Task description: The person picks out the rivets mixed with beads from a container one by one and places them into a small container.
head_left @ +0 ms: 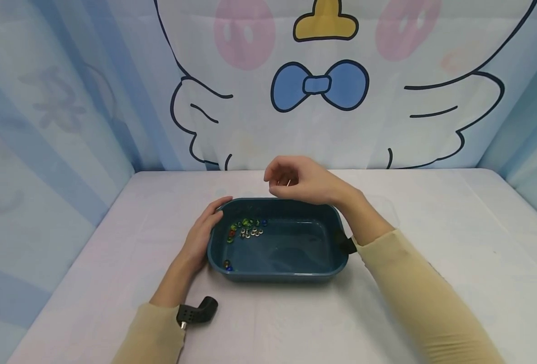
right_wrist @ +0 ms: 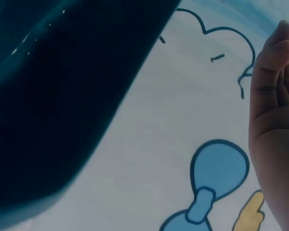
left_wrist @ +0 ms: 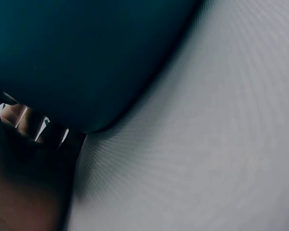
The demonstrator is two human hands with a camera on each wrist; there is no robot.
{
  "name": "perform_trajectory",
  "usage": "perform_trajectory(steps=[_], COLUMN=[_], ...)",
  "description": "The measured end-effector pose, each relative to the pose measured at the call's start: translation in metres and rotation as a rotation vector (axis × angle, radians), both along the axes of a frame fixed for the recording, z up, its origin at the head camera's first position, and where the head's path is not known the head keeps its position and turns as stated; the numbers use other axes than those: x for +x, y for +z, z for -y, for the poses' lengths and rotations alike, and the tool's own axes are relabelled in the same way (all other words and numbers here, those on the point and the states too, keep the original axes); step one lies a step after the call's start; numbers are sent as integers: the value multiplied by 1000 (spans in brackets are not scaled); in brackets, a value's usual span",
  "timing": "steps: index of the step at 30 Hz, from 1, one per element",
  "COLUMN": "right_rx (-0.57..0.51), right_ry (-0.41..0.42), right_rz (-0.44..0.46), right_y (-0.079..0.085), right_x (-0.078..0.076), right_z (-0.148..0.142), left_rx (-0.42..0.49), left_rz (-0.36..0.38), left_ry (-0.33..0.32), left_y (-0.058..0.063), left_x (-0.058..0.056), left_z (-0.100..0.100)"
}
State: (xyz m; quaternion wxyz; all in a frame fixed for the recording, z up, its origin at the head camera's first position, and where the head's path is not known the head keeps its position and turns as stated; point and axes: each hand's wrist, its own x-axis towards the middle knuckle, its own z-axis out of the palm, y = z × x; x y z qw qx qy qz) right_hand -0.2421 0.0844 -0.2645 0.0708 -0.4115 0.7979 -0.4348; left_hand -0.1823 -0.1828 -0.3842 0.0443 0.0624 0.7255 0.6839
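Observation:
A dark teal plastic basin (head_left: 277, 277) sits on the cloth-covered table. The left hand (head_left: 201, 235) grips its left rim, thumb on the edge and fingers along the outer side; the left wrist view shows the fingers dimly beneath the basin wall. Inside, at the left, lie several coloured glass marbles (head_left: 246, 222) and a cluster of small metallic rings or nuts (head_left: 251, 232). Two more marbles (head_left: 227, 265) rest in the near left corner. Over the far rim hovers the right hand (head_left: 302, 179), its fingers bent toward the thumb. Whether it holds something small is hidden.
White cloth covers the table (head_left: 454, 263). A faint transparent object (head_left: 383, 210) lies behind the right wrist. Behind stands a curtain (head_left: 241, 126) printed with a cartoon figure. A black wrist mount (head_left: 198, 310) juts from the left sleeve.

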Motion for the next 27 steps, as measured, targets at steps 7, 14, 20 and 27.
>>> perform_trajectory(steps=[7, 14, 20, 27], right_rx=[12, 14, 44, 100], right_ry=[2, 32, 40, 44], right_rz=[31, 58, 79, 98], right_y=[-8, -14, -20, -29], right_x=[-4, -7, -7, -10], right_z=[6, 11, 15, 21], left_rx=[-13, -17, -19, -39], left_rz=[-1, 12, 11, 7], left_ry=[7, 9, 10, 13], left_y=[-1, -1, -1, -1], left_x=[0, 0, 0, -2], left_z=[0, 0, 1, 1])
